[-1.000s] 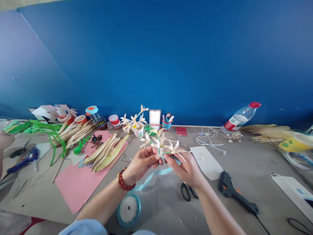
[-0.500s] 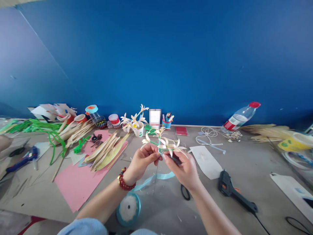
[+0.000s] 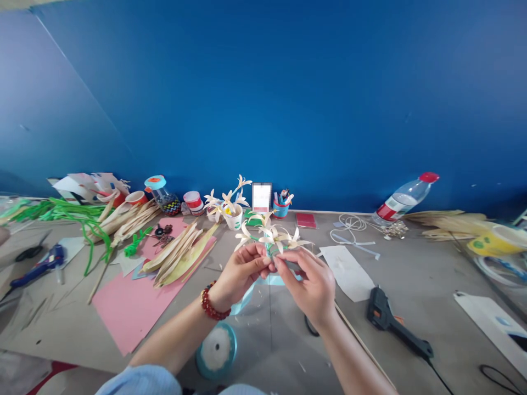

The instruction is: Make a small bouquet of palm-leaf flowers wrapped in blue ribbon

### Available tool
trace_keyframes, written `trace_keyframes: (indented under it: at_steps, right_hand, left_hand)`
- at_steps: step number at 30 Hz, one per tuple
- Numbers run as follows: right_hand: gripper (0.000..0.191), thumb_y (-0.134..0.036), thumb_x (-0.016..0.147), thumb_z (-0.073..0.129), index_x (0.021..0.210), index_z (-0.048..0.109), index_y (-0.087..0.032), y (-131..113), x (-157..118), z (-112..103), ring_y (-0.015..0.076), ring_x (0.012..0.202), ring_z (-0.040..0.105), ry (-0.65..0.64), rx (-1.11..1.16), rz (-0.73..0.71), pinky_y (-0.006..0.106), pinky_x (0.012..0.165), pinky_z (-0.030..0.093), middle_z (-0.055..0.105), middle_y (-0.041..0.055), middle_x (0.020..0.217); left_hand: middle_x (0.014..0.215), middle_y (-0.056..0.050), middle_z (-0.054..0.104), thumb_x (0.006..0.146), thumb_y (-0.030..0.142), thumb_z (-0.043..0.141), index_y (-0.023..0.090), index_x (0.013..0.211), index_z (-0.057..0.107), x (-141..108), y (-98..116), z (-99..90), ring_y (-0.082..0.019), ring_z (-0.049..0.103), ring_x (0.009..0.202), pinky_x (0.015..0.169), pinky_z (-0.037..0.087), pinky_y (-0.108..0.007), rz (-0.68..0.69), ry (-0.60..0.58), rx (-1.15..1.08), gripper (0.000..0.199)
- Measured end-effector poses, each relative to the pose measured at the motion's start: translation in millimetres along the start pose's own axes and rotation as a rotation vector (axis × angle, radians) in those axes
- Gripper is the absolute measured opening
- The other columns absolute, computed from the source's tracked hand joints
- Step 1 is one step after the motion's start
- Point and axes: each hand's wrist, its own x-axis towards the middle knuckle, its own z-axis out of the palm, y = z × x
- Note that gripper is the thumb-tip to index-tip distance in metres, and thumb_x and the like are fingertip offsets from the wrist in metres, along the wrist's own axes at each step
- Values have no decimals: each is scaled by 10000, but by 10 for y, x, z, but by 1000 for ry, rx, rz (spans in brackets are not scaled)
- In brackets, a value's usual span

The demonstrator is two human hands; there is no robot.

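Observation:
Pale handmade flowers (image 3: 275, 235) on green-wrapped stems rise just above my two hands, which meet in front of me. My left hand (image 3: 247, 266) pinches the stems from the left, a red bead bracelet on its wrist. From the right, my right hand (image 3: 307, 277) pinches the same stems, thumb and fingers close to the other hand's. A light blue ribbon (image 3: 246, 300) hangs below my hands, toward its ribbon spool (image 3: 217, 350) on the table. The exact grip point is partly hidden by my fingers.
A black glue gun (image 3: 395, 323) lies right, near white paper (image 3: 346, 271). Left are pink paper (image 3: 127, 312), dried husks (image 3: 181, 255) and a blue glue gun (image 3: 39, 269). Behind stand a cup of similar flowers (image 3: 234, 219), a pen cup (image 3: 281, 208) and a tilted bottle (image 3: 405, 200).
The flowers have turned slightly in my fingers, and my right hand has rolled a little. The ribbon has shifted closer beneath my left hand. A thin stick now shows beside my right forearm.

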Motion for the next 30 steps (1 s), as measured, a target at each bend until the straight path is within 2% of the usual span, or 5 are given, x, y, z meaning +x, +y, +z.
trace_keyframes:
  at_steps: [5,10,17,22,30]
  right_hand:
    - [101,-156,883,638,843,696,-229,16,18,-17,166,662,681,-59,232,111,248,571,521,730,24,735]
    - [110,-172,869,657,812,742,-213,48,63,-36,161,611,677,-149,364,206,240,559,509,733,17,674]
    - [102,-249,871,686,824,757,-192,106,68,-39,196,676,725,-242,629,411,272,652,555,773,45,726]
    - [203,-300,886,685,725,744,-191,155,103,-54,220,714,739,-369,709,419,298,693,562,768,49,730]
    - [153,-250,855,700,738,774,-185,114,137,-42,223,667,730,-324,694,379,307,649,582,752,56,690]
  left_hand:
    - [670,-39,702,743,236,825,122,762,656,5,0,-17,-62,553,522,526,421,-167,-12,-35,-17,205]
    - [678,-51,708,737,279,830,115,757,688,27,4,-59,-84,586,527,515,449,-186,1,-57,58,218]
    - [658,-50,709,718,294,843,107,724,695,27,32,-72,-91,605,526,510,457,-185,-12,-78,97,239]
    - [661,-54,711,707,323,852,100,718,696,40,34,-92,-83,596,512,519,458,-188,-37,-87,124,272]
    - [603,-51,691,666,327,872,108,673,704,66,82,-151,-118,610,518,506,459,-212,-57,-123,160,276]
